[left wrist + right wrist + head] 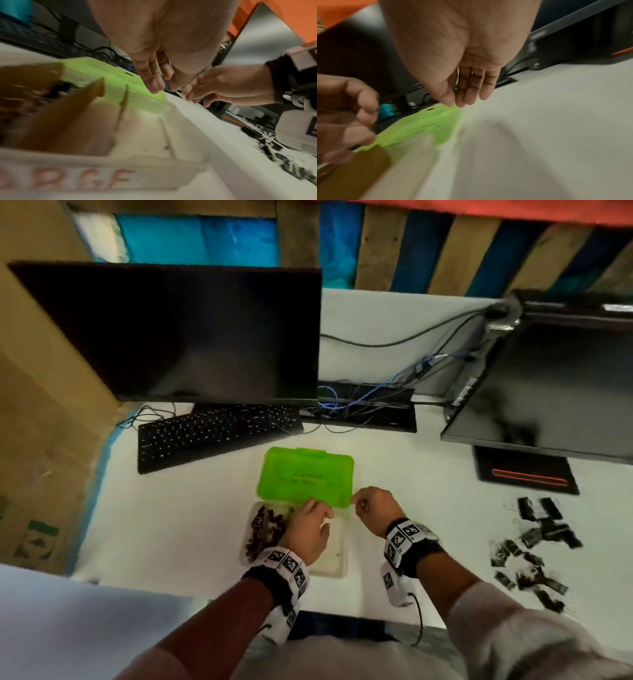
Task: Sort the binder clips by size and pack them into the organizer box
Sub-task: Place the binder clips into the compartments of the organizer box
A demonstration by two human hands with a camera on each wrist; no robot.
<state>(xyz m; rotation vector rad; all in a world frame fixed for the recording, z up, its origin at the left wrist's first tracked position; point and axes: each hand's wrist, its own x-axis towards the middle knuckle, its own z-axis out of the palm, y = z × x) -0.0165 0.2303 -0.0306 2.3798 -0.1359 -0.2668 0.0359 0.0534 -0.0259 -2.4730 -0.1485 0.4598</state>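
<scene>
The organizer box stands on the white desk with its green lid lying open behind it. Brown cardboard dividers split the translucent base, whose front wall carries red letters. Dark binder clips fill the left compartment; the others look bare. My left hand hovers over the middle of the box, fingers loosely curled at the lid's near edge, and I see nothing in it. My right hand reaches the lid's near right corner with straight fingers. A loose pile of black binder clips lies to the right.
A black keyboard and a dark monitor sit behind the box. A second monitor on a black stand is at the right, with tangled cables between them. Bare desk lies left of the box.
</scene>
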